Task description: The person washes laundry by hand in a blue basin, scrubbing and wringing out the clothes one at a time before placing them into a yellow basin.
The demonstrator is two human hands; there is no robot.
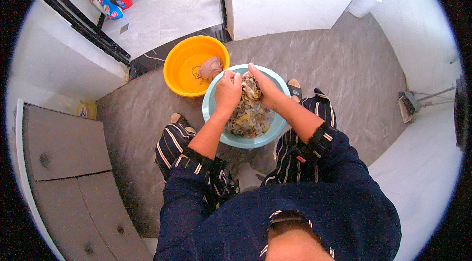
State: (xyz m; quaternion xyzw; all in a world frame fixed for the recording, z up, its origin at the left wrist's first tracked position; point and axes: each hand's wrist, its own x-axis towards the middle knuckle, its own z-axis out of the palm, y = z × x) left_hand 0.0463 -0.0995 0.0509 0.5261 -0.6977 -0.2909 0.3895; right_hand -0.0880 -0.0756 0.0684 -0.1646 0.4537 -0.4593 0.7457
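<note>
Patterned cloth (250, 106) half-hidden between hands (246, 89)

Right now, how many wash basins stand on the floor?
2: an orange basin at upper left, and a light blue basin before the person's knees, where both hands hold patterned cloth. None seem hidden.

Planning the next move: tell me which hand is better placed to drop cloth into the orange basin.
Left, probably. The left hand grips the patterned cloth on the side nearest the orange basin; the right hand sits farther away over the blue basin.
</note>
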